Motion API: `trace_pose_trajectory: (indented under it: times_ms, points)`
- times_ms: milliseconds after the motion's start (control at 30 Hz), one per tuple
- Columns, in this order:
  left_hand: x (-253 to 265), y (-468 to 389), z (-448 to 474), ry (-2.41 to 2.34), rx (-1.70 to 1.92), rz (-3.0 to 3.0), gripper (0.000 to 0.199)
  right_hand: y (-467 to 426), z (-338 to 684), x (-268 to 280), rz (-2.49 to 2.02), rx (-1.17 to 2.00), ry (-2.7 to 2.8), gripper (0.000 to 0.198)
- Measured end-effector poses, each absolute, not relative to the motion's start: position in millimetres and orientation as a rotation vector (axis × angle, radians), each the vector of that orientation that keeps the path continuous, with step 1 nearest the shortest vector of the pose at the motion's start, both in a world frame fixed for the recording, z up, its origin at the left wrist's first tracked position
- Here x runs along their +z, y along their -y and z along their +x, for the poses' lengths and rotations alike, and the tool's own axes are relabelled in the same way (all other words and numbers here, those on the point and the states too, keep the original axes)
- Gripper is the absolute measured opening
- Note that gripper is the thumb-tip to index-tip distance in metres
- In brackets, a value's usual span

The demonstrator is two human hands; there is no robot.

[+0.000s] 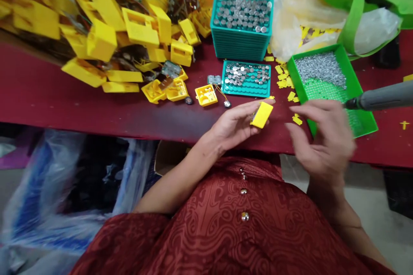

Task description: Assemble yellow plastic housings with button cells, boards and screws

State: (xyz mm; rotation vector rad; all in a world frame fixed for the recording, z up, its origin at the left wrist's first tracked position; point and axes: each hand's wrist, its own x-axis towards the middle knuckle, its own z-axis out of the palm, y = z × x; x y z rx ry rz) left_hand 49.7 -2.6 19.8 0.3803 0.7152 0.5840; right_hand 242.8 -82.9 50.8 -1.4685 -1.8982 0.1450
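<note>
My left hand (234, 124) is closed round a small yellow plastic case (262, 114), held just above the table's front edge. The case's smooth side faces up, and something grey shows at its left edge. To the right, my right hand (325, 137) is slightly blurred, its thumb and forefinger apart with nothing visible between them. It hovers at the near left side of a green tray (366, 126) of small silver screws (322, 68). Just past its knuckles is the tip of a grey screwdriver-like tool (383, 96). Small yellow plastic pieces (297, 119) lie near its fingertips.
Yellow cases (106, 13) with wires are heaped at left. A teal tray (247, 90) of silver button cells lies before stacked teal trays (240, 43). An opened yellow case (206, 96) lies nearby. A green bag (358, 17) stands back right; a plastic-lined blue bin (41, 210) is below left.
</note>
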Motion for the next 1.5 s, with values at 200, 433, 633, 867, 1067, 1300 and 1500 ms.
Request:
trace_pose_trajectory:
  times_ms: [200, 433, 633, 867, 1067, 1300, 1500]
  points:
    - [6, 10, 32, -0.779, 0.734, 0.372, 0.009, 37, 202, 22, -1.302, 0.182, 2.014, 0.020]
    - [7, 17, 10, -0.782, 0.740, 0.585, 0.046, 20, 193, 19, -1.261, 0.318, 2.050, 0.019]
    - [3, 11, -2, -0.861, 0.725, 0.629, 0.039, -12, 202, 10, -1.485, 0.178, 1.899, 0.018]
    - [-4, -2, -3, -0.911, 0.821, 0.627, 0.028, -51, 184, -21, -1.695, 0.106, 2.173, 0.020]
    - [-7, -9, 1, -0.963, 0.929, 0.566, 0.035, -47, 193, -31, -1.615, 0.060, 2.247, 0.026]
    - [-3, -2, -1, -0.963, 0.949, 0.739, 0.041, -49, 199, -26, -1.555, 0.097, 2.189, 0.020]
    - [-6, -2, -5, -0.977, 0.950, 0.693, 0.048, -48, 195, -14, -1.516, 0.125, 2.144, 0.020]
